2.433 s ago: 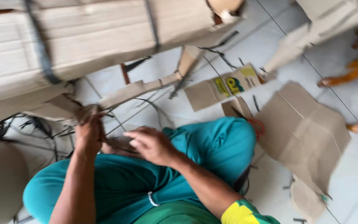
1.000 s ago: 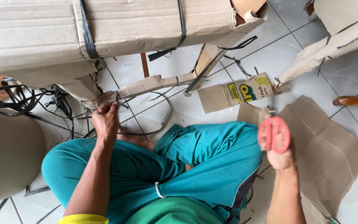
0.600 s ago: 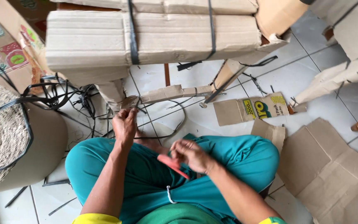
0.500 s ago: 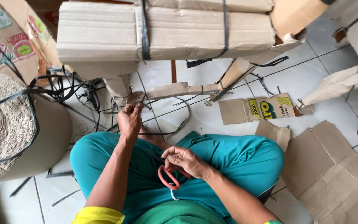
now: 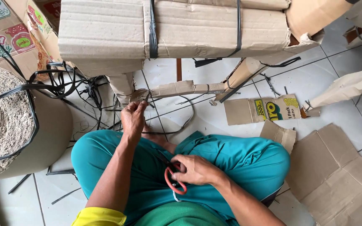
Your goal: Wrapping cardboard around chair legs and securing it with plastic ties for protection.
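1. Our left hand (image 5: 133,119) pinches the end of a black plastic strap (image 5: 177,125) just below the cardboard-wrapped rail (image 5: 181,88); the fingers are closed on it. The strap loops out over the tiled floor (image 5: 214,121) and curves back toward our knees.
2. Our right hand (image 5: 195,169) is curled closed around the red-handled scissors (image 5: 174,181), which lie against our lap on the teal trousers (image 5: 231,159). Half a second ago the scissors hung looser in that hand, and a second ago the hand held them out at our right side. So the tool has come in to the middle, while the left hand has kept its pinch on the strap all along.
3. We judge from this that the cutting tool is now in reach of the strap, though the blades are hidden and we cannot tell whether they are open.
4. Above the left hand sits the large strapped cardboard bundle (image 5: 189,29), its lower edge close over the rail, so room upward is tight.
5. To our left a big fibre roll (image 5: 5,121) and a tangle of loose straps (image 5: 68,90) crowd that side.
6. To our right the floor is more open, with a printed cardboard scrap (image 5: 260,111) and flat cardboard sheets (image 5: 336,175) lying well apart from the hands.
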